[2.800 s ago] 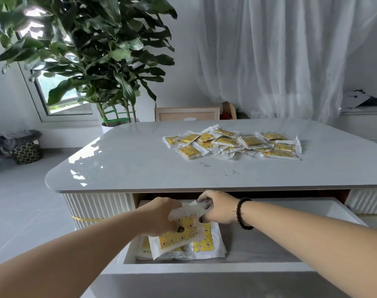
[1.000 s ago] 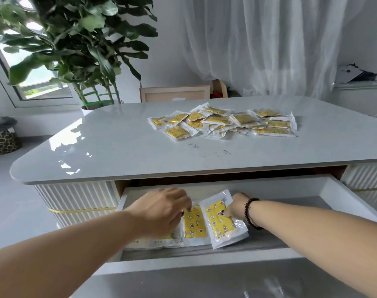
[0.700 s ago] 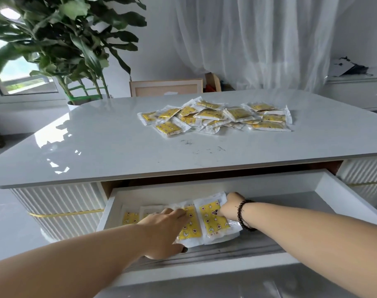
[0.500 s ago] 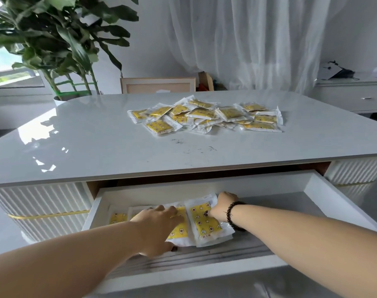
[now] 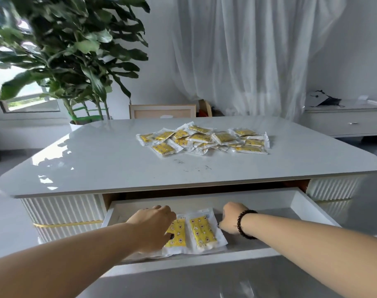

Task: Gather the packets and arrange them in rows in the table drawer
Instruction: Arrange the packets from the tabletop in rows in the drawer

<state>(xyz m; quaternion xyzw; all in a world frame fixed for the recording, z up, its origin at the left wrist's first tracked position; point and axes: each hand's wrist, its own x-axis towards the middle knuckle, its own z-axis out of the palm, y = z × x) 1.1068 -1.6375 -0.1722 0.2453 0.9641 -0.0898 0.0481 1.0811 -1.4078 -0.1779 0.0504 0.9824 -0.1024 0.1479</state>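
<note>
The white table drawer [image 5: 204, 200] is pulled out below the tabletop. Two yellow-and-clear packets lie side by side on its floor, the right packet [image 5: 202, 232] fully visible and the left packet [image 5: 178, 233] partly under my left hand [image 5: 152, 226]. That hand rests palm down over the packets at the drawer's left; more packets beneath it are mostly hidden. My right hand [image 5: 230, 218], with a dark bead bracelet, is curled just right of the right packet, holding nothing. A pile of several packets [image 5: 204, 138] lies on the grey tabletop [image 5: 97, 164].
A large potted plant [image 5: 71, 61] stands behind the table's left corner. A wooden frame [image 5: 161, 111] leans behind the table, in front of white curtains. A low white cabinet [image 5: 347, 121] is at the far right. The drawer's right half [image 5: 269, 222] holds nothing.
My right hand has let go of the right packet and shifted to its right. My left hand stays over the left packets. The view has tilted up a little.
</note>
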